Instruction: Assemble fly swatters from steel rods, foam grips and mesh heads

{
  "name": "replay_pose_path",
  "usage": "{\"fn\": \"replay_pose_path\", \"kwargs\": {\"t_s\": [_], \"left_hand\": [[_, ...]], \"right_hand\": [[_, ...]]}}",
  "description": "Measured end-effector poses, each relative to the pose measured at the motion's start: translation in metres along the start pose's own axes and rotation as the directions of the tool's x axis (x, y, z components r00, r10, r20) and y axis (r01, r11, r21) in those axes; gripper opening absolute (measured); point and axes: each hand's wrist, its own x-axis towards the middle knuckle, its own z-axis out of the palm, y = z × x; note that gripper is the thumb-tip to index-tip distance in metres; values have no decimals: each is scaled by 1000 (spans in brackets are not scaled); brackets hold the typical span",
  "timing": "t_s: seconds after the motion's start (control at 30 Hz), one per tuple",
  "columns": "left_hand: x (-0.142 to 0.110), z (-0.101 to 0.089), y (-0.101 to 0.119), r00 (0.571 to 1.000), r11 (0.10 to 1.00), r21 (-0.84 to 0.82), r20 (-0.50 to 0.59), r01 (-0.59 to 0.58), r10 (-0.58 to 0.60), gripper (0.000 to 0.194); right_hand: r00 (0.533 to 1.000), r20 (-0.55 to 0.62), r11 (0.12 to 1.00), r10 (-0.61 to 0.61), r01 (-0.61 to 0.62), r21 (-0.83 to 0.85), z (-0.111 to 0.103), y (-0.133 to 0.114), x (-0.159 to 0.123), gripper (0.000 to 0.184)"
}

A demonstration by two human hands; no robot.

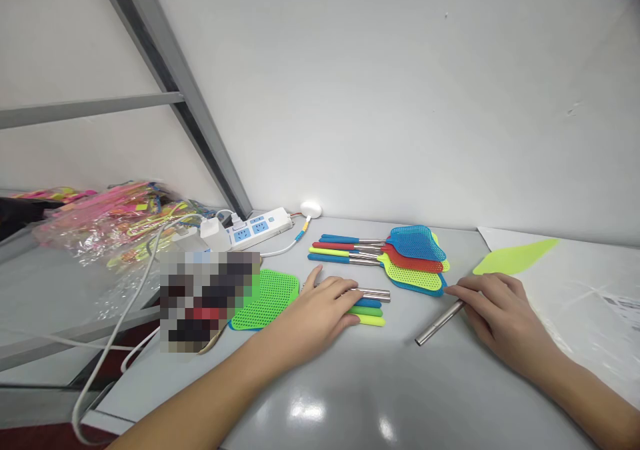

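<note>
My right hand (505, 310) is closed around a yellow-green fly swatter (515, 258). Its mesh head rises tilted past my knuckles, while the bare metal rod (440, 325) points down and left toward the table. My left hand (323, 310) lies with fingers apart over several fly swatters, touching their metal rods (373, 294). Blue, green and yellow handles (367, 311) stick out beyond its fingers, and a green mesh head (273, 298) shows to its left. Between and beyond my hands lies another group of fly swatters (413, 273), their blue, red and yellow heads overlapping.
A white power strip (260, 229) with plugs and cables sits at the back left, near a white round device (311, 209). A blurred-out item (210, 303) lies at the left edge. Plastic-wrapped goods (125, 217) fill the left side; white plastic sheeting (590, 310) covers the right.
</note>
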Motion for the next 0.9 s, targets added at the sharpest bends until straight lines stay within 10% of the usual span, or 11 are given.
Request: {"fn": "replay_pose_path", "kwargs": {"t_s": [0.9], "left_hand": [[0, -11, 11, 1000, 998, -70, 20, 0, 1, 40]], "right_hand": [[999, -4, 999, -47, 47, -8, -2, 0, 0, 29]]}}
